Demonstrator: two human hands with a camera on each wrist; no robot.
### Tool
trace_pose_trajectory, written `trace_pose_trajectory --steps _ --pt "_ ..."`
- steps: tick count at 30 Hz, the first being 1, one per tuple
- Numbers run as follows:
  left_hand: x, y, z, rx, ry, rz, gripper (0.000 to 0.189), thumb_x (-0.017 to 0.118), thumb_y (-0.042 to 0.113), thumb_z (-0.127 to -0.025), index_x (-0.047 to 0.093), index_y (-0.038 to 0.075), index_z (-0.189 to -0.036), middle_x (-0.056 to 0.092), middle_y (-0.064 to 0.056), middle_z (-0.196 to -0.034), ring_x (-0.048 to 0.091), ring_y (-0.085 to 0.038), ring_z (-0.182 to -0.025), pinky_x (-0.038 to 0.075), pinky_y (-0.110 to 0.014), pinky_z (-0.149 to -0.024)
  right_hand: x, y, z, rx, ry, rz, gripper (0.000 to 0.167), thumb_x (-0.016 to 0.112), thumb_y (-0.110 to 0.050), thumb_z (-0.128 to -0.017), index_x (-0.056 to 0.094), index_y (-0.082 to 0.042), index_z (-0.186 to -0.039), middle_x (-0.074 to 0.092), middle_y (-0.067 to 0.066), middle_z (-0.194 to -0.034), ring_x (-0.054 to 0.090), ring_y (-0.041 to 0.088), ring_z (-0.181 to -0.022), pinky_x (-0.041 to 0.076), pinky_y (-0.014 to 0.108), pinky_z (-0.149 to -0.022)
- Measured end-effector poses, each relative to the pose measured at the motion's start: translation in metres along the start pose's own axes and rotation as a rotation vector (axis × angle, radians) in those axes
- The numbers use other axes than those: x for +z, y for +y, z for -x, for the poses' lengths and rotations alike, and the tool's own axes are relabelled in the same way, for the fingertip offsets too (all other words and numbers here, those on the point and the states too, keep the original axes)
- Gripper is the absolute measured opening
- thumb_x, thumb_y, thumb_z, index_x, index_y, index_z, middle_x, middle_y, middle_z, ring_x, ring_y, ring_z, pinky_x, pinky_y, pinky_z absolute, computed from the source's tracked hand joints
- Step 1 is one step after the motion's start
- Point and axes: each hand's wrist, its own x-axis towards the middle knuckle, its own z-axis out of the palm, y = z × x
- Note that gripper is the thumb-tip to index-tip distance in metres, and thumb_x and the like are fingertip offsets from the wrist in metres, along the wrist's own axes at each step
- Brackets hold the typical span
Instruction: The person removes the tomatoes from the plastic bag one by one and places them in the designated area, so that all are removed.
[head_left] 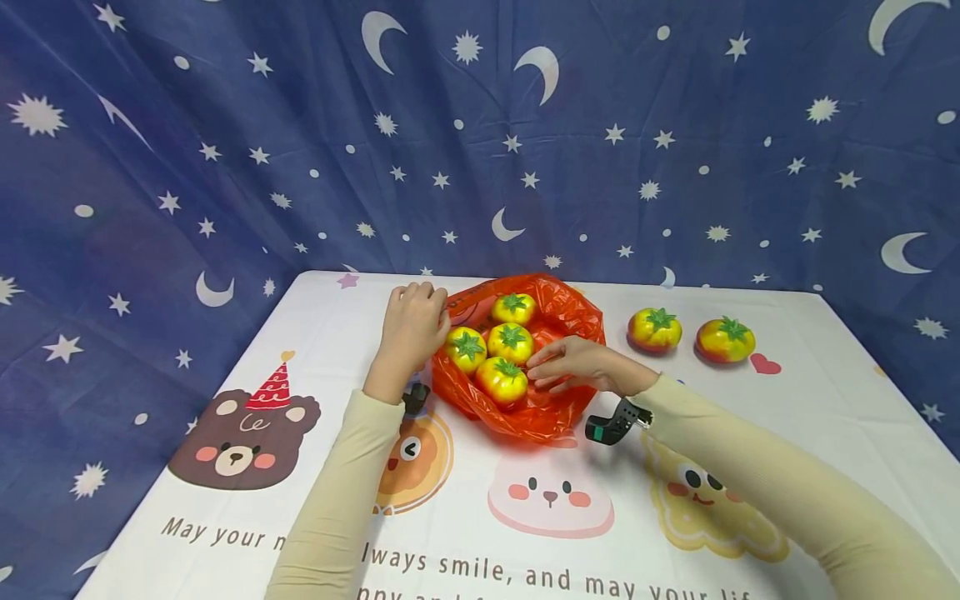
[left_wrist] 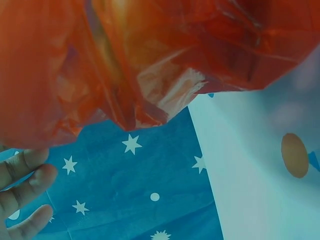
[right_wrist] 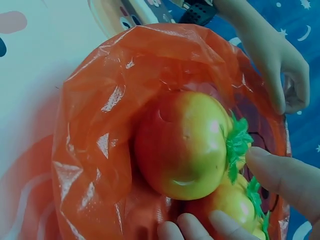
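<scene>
An open red plastic bag (head_left: 551, 421) lies on the table, holding several glossy yellow-and-red fruits (head_left: 501, 382) with green leafy tops, like persimmons or tomatoes. At the bag's left rim, my left hand (head_left: 415, 323) pinches the plastic between thumb and fingers; the right wrist view shows this left hand (right_wrist: 282, 65) too. My right hand (head_left: 581, 364) reaches inside from the right, its fingers spread beside the nearest fruit. Seen from the right wrist, the thumb (right_wrist: 287, 177) is close to a green top, and the fingertips are by another fruit (right_wrist: 227, 205).
Two similar fruits, one nearer (head_left: 655, 331) and one farther right (head_left: 725, 340), stand on the table right of the bag. A white cloth (head_left: 450, 542) with cartoon prints covers the table. Behind it hangs a blue curtain (head_left: 480, 125) with stars and moons.
</scene>
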Motion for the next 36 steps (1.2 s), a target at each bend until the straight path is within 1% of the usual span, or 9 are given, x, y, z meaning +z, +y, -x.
trace_pose_trajectory --steps 4,9,12,15,19,22,28,33,36 --pt "0.0 0.0 0.0 -0.001 -0.002 0.004 0.01 0.06 0.013 -0.083 0.063 0.003 -0.085 0.062 -0.013 -0.081 0.059 -0.03 -0.079 0.045 -0.045 -0.084 0.004 0.0 -0.003 0.024 -0.026 -0.002 0.038 0.061 -0.012 -0.089 0.054 0.009 -0.12 0.07 0.006 -0.095 0.068 0.02 -0.093 0.05 0.04 -0.092" --pt "0.001 -0.001 0.0 0.003 0.005 0.002 0.01 0.06 0.013 -0.083 0.063 0.004 -0.083 0.061 -0.012 -0.079 0.058 -0.03 -0.078 0.045 -0.045 -0.083 0.009 0.0 -0.003 0.037 -0.056 0.007 0.04 0.062 -0.014 -0.089 0.053 0.01 -0.121 0.067 0.002 -0.091 0.068 0.019 -0.09 0.052 0.037 -0.09" --pt "0.001 -0.001 0.001 0.003 0.004 0.002 0.01 0.06 0.013 -0.083 0.063 0.004 -0.083 0.061 -0.012 -0.079 0.058 -0.03 -0.078 0.045 -0.045 -0.083 0.012 0.001 -0.004 0.036 -0.067 0.011 0.041 0.062 -0.013 -0.089 0.052 0.011 -0.121 0.068 0.005 -0.092 0.068 0.018 -0.088 0.052 0.036 -0.089" --pt "0.001 -0.001 0.0 0.0 -0.001 0.002 0.011 0.06 0.014 -0.083 0.063 0.004 -0.084 0.062 -0.012 -0.08 0.058 -0.03 -0.078 0.045 -0.044 -0.084 0.015 0.003 -0.005 0.044 -0.043 0.013 0.043 0.063 -0.015 -0.088 0.051 0.01 -0.121 0.069 0.007 -0.093 0.068 0.017 -0.087 0.053 0.034 -0.087" --pt "0.0 -0.001 0.0 -0.007 -0.017 0.002 0.011 0.059 0.014 -0.084 0.063 0.004 -0.085 0.062 -0.012 -0.081 0.058 -0.03 -0.079 0.045 -0.045 -0.085 0.019 0.005 -0.008 0.063 0.015 0.009 0.048 0.066 -0.017 -0.086 0.048 0.008 -0.123 0.066 0.009 -0.096 0.068 0.016 -0.084 0.054 0.032 -0.085" --pt "0.0 -0.001 0.0 -0.009 -0.02 0.0 0.011 0.06 0.014 -0.084 0.064 0.004 -0.086 0.062 -0.012 -0.081 0.058 -0.029 -0.079 0.045 -0.045 -0.085 0.02 0.007 -0.009 0.055 0.029 0.01 0.049 0.066 -0.016 -0.086 0.047 0.008 -0.124 0.066 0.011 -0.099 0.068 0.017 -0.084 0.054 0.033 -0.085" --pt "0.0 -0.002 0.001 0.001 0.001 -0.001 0.01 0.06 0.014 -0.084 0.063 0.004 -0.084 0.061 -0.012 -0.079 0.058 -0.029 -0.078 0.046 -0.045 -0.084 0.018 0.012 -0.009 0.011 0.024 0.006 0.048 0.065 -0.015 -0.086 0.048 0.01 -0.124 0.065 0.012 -0.102 0.068 0.016 -0.087 0.054 0.034 -0.086" --pt "0.001 -0.003 0.001 0.007 0.005 -0.007 0.01 0.06 0.014 -0.083 0.063 0.004 -0.083 0.061 -0.012 -0.078 0.058 -0.029 -0.077 0.046 -0.044 -0.083 0.013 0.014 -0.01 0.0 0.009 0.003 0.048 0.066 -0.014 -0.086 0.05 0.01 -0.124 0.065 0.011 -0.103 0.068 0.015 -0.087 0.053 0.035 -0.087" --pt "0.002 -0.002 0.0 0.01 0.002 -0.006 0.009 0.06 0.013 -0.083 0.063 0.004 -0.083 0.06 -0.012 -0.078 0.058 -0.029 -0.077 0.046 -0.045 -0.083 0.008 0.016 -0.01 -0.005 -0.01 -0.003 0.049 0.065 -0.013 -0.086 0.048 0.011 -0.125 0.063 0.009 -0.105 0.067 0.014 -0.085 0.053 0.034 -0.088"
